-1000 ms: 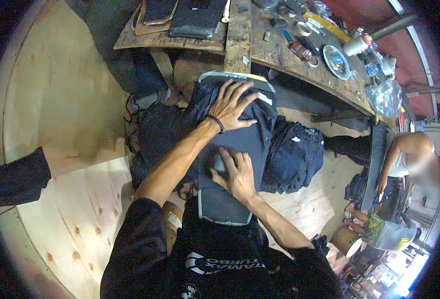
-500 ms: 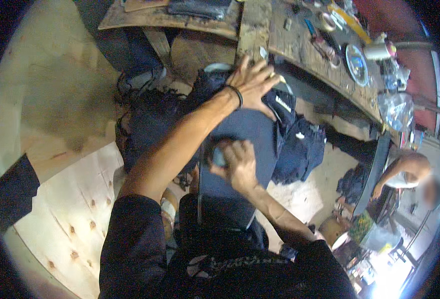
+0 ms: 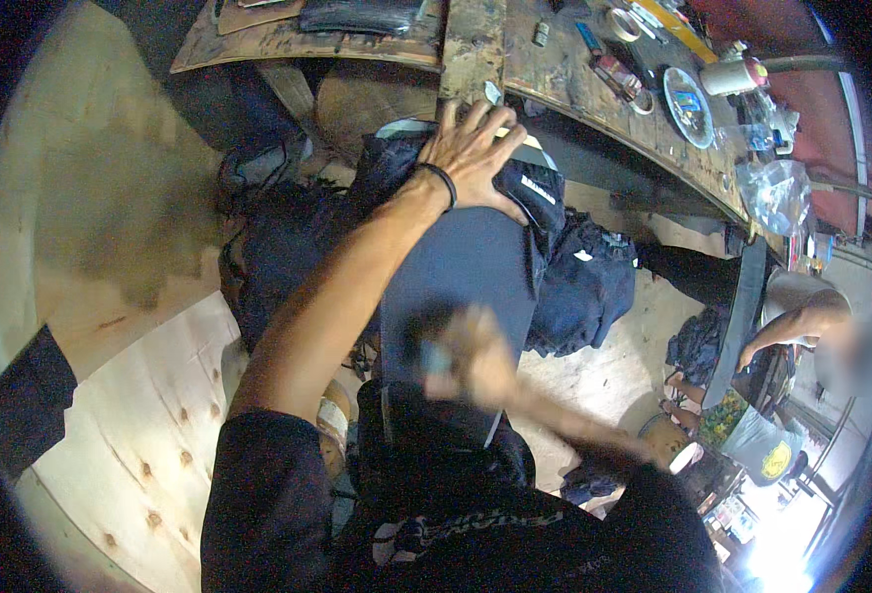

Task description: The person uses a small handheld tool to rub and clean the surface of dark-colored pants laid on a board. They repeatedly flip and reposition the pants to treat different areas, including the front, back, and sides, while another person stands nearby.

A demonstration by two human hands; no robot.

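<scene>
A dark navy garment point(image 3: 466, 262) lies stretched flat over a long board in front of me, and the board's pale rounded end point(image 3: 533, 154) shows past the cloth. Fingers spread, my left hand point(image 3: 471, 163) presses on the garment near that far end, beside a dark flap with a white printed label point(image 3: 540, 188). Closer to my body, my right hand point(image 3: 485, 361) is closed around a small pale blue object point(image 3: 437, 358) against the cloth. Motion blur hides that object's kind and the exact finger positions.
Dark garments point(image 3: 582, 292) lie heaped right of the board, with another dark pile point(image 3: 288, 257) at left. A worn wooden workbench point(image 3: 555, 74) across the back holds a tray point(image 3: 688, 107), tape rolls and a thread cone point(image 3: 735, 76). At far right another person point(image 3: 802, 306) bends over a board.
My right hand has slid along the cloth toward my body with the pale blue object. My left hand stays spread at the far end. The whole view has shifted slightly.
</scene>
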